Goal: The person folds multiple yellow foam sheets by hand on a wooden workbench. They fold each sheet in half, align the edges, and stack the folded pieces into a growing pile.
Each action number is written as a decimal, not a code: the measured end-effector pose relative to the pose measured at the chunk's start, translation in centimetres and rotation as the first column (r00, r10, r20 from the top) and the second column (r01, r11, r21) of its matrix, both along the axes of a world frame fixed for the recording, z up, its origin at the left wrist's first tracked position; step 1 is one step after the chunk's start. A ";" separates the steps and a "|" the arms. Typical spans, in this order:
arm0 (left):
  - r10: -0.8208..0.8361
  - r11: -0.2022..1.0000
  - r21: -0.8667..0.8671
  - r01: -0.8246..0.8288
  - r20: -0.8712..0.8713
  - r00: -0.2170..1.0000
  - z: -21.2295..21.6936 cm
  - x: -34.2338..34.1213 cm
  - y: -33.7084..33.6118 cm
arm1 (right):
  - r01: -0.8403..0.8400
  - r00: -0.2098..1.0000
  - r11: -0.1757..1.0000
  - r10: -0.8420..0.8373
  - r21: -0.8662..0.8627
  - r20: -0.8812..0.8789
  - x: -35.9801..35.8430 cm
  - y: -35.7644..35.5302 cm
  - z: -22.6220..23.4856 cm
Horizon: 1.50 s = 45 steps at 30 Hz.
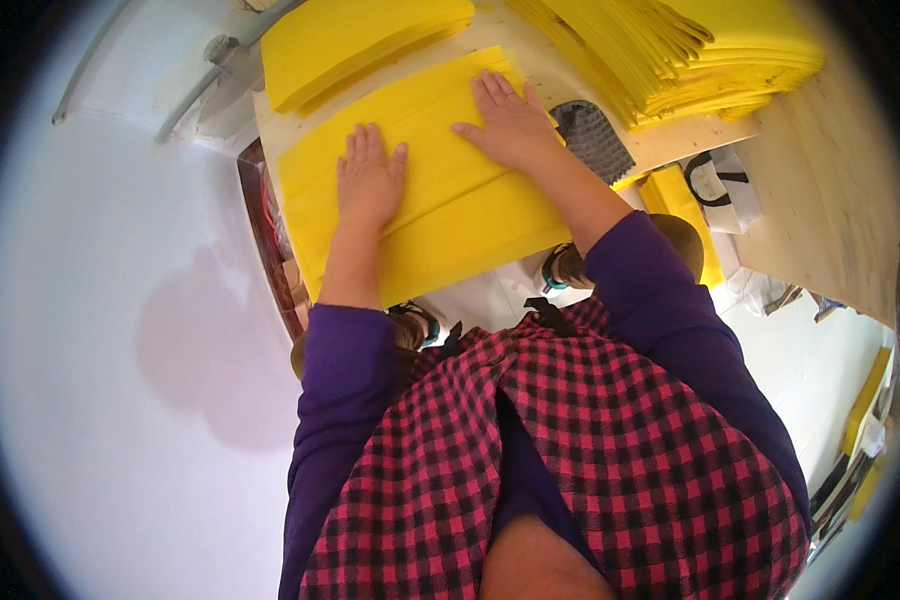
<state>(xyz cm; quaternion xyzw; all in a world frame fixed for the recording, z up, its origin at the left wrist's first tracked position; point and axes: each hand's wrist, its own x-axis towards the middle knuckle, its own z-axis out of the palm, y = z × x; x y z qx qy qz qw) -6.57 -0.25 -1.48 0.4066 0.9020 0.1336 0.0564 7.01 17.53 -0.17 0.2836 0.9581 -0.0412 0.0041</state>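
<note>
A large yellow sheet point(440, 220), fabric-like and creased by a fold line, lies on the wooden table and hangs over its near edge. My left hand point(372, 178) rests flat on the left part of the sheet, fingers stretched forward. Farther to the right, my right hand point(510, 122) presses on the sheet near its far right corner, fingers out and thumb spread to the left. Neither hand grips anything. Just right of my right hand lies a dark grey ribbed cloth piece point(592, 140) with a rounded end.
A neat stack of yellow sheets point(360, 45) stands at the far left of the table point(680, 145). Taller folded yellow piles point(710, 75) fill the far right. Below, right of the table, are a white bag point(725, 188) with black handles and a wooden panel point(820, 200).
</note>
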 end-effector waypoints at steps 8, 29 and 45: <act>0.196 0.975 -0.096 -0.203 -0.073 0.978 -0.6 -2.4 -6.8 | -0.012 0.999 1.000 0.012 -0.020 -0.033 -0.1 0.0 -0.3; 0.040 0.984 0.178 -0.017 -0.126 0.991 2.0 -7.9 -12.0 | -0.118 0.989 0.993 0.115 -0.023 -0.089 -1.7 5.2 3.9; -0.044 0.852 0.425 -0.306 0.640 0.767 3.1 -9.4 -12.4 | -0.110 0.993 0.854 0.111 -0.508 -0.029 -1.6 10.8 4.6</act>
